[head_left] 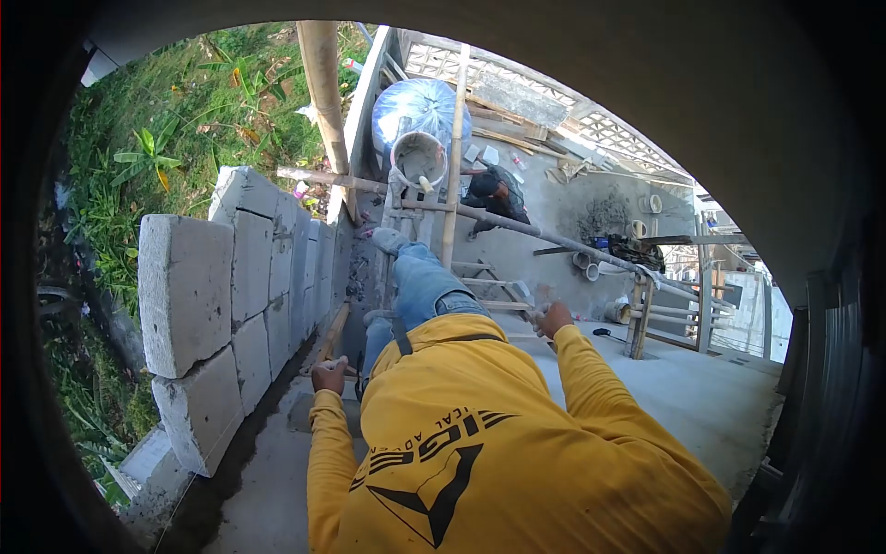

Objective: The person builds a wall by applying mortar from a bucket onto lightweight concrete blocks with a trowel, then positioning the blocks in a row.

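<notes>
My left hand [329,374] is closed around the end of a wooden pole [336,331], low beside the grey block wall [235,277]. On the other side, my right hand [554,319] is closed at the top of a wooden ladder [498,285], gripping what looks like its side rail; the fingers partly hide it. Between the hands my legs in blue jeans [425,277] reach forward, one shoe [389,241] resting near a narrow plank. My yellow shirt covers the lower part of the view.
A bucket [419,159] stands ahead, in front of a plastic-wrapped round object [425,106]. Bamboo poles [455,175] and a long rail [572,245] cross the space. Below, a person [498,198] crouches near a cement heap [604,217]. Greenery [198,120] lies beyond the wall.
</notes>
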